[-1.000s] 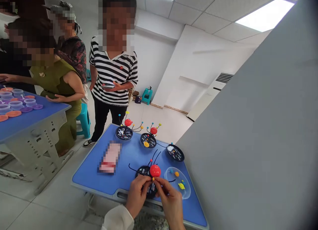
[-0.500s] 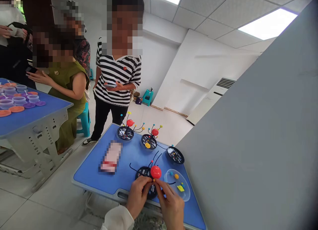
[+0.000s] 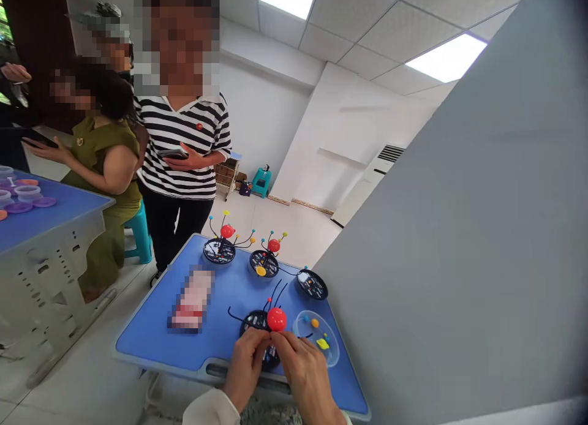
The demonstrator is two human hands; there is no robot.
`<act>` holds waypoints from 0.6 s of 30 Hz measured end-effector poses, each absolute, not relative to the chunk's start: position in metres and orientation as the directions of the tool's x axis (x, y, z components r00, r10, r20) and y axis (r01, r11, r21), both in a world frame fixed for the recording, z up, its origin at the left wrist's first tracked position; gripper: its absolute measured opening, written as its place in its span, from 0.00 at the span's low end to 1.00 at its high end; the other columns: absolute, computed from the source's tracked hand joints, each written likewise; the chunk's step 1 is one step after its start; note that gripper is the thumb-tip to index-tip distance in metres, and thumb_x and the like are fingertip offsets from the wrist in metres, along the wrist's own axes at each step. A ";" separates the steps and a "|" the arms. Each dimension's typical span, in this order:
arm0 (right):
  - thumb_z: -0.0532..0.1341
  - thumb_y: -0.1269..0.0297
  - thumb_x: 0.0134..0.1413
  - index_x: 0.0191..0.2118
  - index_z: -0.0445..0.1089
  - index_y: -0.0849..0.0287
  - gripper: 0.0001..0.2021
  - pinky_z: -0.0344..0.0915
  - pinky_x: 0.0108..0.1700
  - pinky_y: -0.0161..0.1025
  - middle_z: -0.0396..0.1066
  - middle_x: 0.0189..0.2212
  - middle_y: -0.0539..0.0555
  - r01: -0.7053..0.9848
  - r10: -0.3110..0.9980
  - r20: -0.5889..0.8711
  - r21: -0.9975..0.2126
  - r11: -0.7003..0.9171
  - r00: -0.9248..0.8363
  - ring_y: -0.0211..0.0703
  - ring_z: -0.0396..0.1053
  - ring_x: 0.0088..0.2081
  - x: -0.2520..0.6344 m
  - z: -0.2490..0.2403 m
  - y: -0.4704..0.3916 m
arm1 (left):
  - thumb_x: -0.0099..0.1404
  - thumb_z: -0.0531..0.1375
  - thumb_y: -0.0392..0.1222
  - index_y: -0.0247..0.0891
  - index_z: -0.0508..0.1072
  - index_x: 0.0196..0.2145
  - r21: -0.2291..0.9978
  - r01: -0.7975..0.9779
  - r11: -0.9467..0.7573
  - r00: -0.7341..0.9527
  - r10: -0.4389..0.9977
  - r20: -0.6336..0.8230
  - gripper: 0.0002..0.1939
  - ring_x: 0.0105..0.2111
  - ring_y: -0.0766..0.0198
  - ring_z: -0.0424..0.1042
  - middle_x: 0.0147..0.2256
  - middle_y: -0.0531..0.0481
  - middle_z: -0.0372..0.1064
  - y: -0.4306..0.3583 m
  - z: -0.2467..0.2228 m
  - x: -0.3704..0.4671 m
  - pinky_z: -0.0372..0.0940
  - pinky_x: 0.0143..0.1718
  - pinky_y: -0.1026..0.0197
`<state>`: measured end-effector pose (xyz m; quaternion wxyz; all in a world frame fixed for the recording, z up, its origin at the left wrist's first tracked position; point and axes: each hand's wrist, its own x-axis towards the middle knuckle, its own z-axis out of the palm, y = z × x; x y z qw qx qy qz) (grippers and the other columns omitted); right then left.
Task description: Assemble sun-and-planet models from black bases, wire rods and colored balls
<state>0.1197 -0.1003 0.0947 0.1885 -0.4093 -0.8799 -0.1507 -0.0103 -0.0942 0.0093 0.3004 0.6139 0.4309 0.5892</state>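
A planet model stands close to me on the blue desk: a round black base (image 3: 252,321) with printed pictures, a red ball (image 3: 276,319) on top and thin black wire arms (image 3: 279,290) spreading out. My left hand (image 3: 245,361) pinches just below the red ball; what lies in its fingertips is hidden. Against it, at the same spot, my right hand (image 3: 301,367) is closed in a pinch. A small orange bead showed at these fingertips a moment ago; now the fingers cover it. Right of the model, a clear round lid (image 3: 334,351) holds a yellow ringed planet (image 3: 323,344) and an orange ball (image 3: 315,323).
Further back on the desk (image 3: 151,333) are two assembled models (image 3: 219,251) (image 3: 264,264) and a black base (image 3: 312,285). A blurred pink packet (image 3: 193,299) lies left. A grey wall (image 3: 459,259) borders the right. People stand and sit beyond, beside another desk (image 3: 68,210).
The view has shifted, so the desk sits further left. My right fingers have closed over the orange bead, hiding it. The person in stripes appears nearer.
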 end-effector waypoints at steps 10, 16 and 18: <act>0.54 0.73 0.63 0.35 0.70 0.54 0.10 0.60 0.30 0.38 0.76 0.31 0.51 0.831 0.676 0.536 0.091 0.549 -0.505 0.41 0.72 0.26 0.105 0.083 -0.106 | 0.68 0.53 0.51 0.41 0.78 0.34 0.880 0.166 -0.446 -0.110 0.878 0.466 0.16 0.32 0.55 0.78 0.33 0.45 0.80 -0.091 -0.002 -0.013 0.74 0.34 0.56; 0.53 0.64 0.66 0.44 0.73 0.50 0.11 0.61 0.33 0.38 0.79 0.28 0.48 0.865 0.701 0.647 -0.126 0.486 -0.300 0.40 0.74 0.27 0.155 0.095 -0.087 | 0.64 0.58 0.55 0.43 0.78 0.34 0.856 0.182 -0.483 -0.067 0.863 0.501 0.15 0.31 0.57 0.81 0.29 0.49 0.80 -0.080 -0.015 -0.023 0.75 0.33 0.62; 0.52 0.64 0.66 0.41 0.74 0.53 0.13 0.62 0.36 0.38 0.80 0.32 0.51 0.928 0.757 0.634 -0.166 0.332 -0.157 0.42 0.76 0.31 0.185 0.098 -0.072 | 0.64 0.57 0.57 0.43 0.78 0.34 0.871 0.178 -0.459 -0.078 0.875 0.477 0.16 0.33 0.56 0.81 0.30 0.48 0.81 -0.081 -0.017 -0.021 0.75 0.35 0.62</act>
